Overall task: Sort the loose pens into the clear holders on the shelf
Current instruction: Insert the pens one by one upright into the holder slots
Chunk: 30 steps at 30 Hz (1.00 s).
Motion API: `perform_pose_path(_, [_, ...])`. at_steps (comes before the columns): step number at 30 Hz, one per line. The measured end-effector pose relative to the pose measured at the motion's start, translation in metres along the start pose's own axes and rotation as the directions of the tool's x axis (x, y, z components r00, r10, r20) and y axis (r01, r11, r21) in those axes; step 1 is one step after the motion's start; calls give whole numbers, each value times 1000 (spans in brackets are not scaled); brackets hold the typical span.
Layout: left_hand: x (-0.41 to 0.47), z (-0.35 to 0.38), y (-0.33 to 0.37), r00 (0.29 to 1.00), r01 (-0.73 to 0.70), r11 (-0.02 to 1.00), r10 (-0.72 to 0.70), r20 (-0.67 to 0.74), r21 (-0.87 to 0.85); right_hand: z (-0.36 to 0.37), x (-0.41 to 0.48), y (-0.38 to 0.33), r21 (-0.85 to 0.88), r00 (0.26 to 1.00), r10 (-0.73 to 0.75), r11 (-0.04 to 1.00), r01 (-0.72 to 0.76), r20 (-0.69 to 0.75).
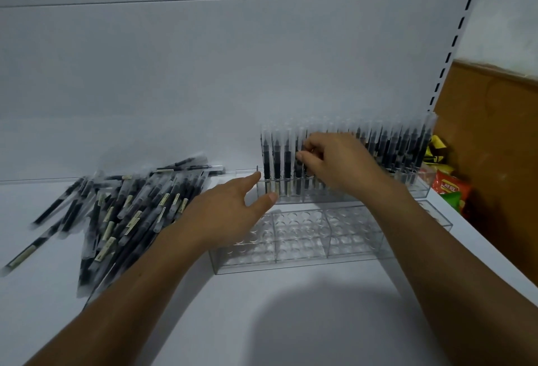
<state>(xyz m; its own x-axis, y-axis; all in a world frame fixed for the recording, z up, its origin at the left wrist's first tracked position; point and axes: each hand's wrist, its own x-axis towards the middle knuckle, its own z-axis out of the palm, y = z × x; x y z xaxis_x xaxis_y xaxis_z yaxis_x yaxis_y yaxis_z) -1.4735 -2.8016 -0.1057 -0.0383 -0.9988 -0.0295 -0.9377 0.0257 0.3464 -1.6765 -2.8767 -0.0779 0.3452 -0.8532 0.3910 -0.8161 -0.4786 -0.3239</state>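
Head view: the right hand (pixel 334 162) pinches a black clear-capped pen (pixel 297 176) with curled fingers, upright in the rear clear slotted plastic holder (pixel 294 199); judged mid-seating. The left hand (pixel 233 208), fingers straight and spread, touches that holder's left end. The heap of loose black pens (pixel 125 211) lies to the left. The next move calls for release and another pen; the front clear holder (pixel 300 249) shows open slots.

Bare forearms (pixel 139 278), left hand (pixel 230 214), right hand (pixel 334 159)
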Motion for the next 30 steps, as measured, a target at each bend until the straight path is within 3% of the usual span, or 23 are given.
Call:
perform_pose_path(8, [0, -4, 1, 999, -7, 1000, 8, 43, -22, -8, -2, 1, -11, 998, 63, 998, -63, 28])
perform_pose_path(11, [-1, -12, -2, 995, 2, 958, 27, 99, -287, -15, -8, -7, -60, 996, 67, 996, -64, 54])
perform_pose_path(14, [-9, -25, -14, 999, -40, 902, 25, -40, -430, -16, -15, -36, -9, 993, -5, 1000, 6, 115])
perform_pose_path(18, [-43, -38, -56, 944, -76, 934, -45, -326, -349, -10, -36, -94, 96, 965, -155, 986, 138, 210])
perform_pose_path(22, [-92, -46, -100, 888, 28, 949, -169, -428, -316, 12, -66, -148, 184, 910, -328, 940, 288, 254])
perform_pose_path(26, [-132, -47, -127, 852, 215, 952, -291, -434, -216, 47, -85, -177, 198, 847, -393, 918, 342, 358])
perform_pose_path(30, [-158, -44, -133, 872, 331, 925, -375, -313, -188, 78, -96, -185, 161, 856, -378, 925, 343, 352])
